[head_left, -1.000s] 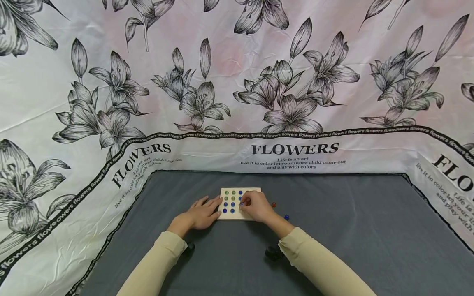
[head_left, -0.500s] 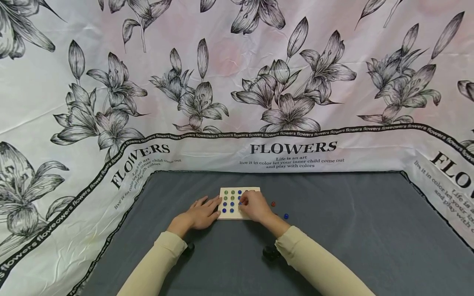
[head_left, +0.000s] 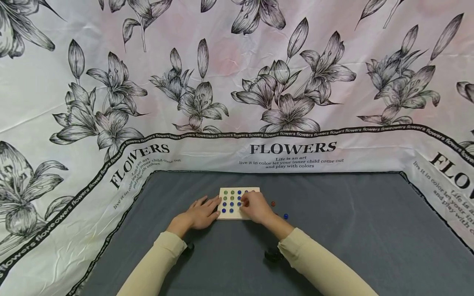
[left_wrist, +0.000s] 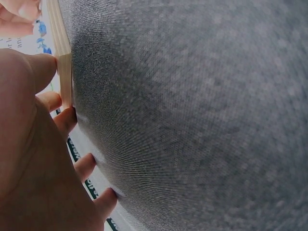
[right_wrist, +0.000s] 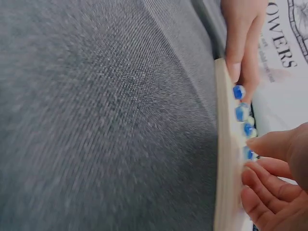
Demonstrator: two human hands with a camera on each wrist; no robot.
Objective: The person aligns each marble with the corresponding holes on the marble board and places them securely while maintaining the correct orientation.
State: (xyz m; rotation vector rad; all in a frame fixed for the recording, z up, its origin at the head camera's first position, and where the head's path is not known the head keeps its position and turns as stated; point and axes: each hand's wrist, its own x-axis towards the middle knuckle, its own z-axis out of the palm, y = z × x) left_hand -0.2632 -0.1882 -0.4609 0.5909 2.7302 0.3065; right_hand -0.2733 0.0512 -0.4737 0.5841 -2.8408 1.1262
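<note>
Board [head_left: 235, 201], pale and wooden, lies flat on the grey cloth [head_left: 352, 238] at the centre of the work; take it as the middle of a clock with twelve towards the backdrop. Marbles sit on it in rows: green marbles [head_left: 231, 198] fill the ten-to-eleven o'clock corner, two by two, while blue marbles [head_left: 231, 204] sit below them and in the next column towards three.

The left hand [head_left: 201, 214] comes in between eight and nine o'clock, palm down, its fingers spread wide. Its thumb touches the board's side near the seven o'clock corner, as the left wrist view shows.

The right hand [head_left: 256, 206] covers the board's three-to-five o'clock part, fingers curled and thumb near the index finger with a narrow gap. In the right wrist view a blue marble shows at that gap, but I cannot tell whether the fingers pinch it or it sits behind them.

Off the board, a reddish marble [head_left: 273, 203] lies at three o'clock, and a loose blue marble [head_left: 286, 216] between three and four, farther out. Cream sleeves [head_left: 318, 261] reach in from five and seven. At twelve rises the white backdrop [head_left: 207, 152], printed with lilies and lettering.
</note>
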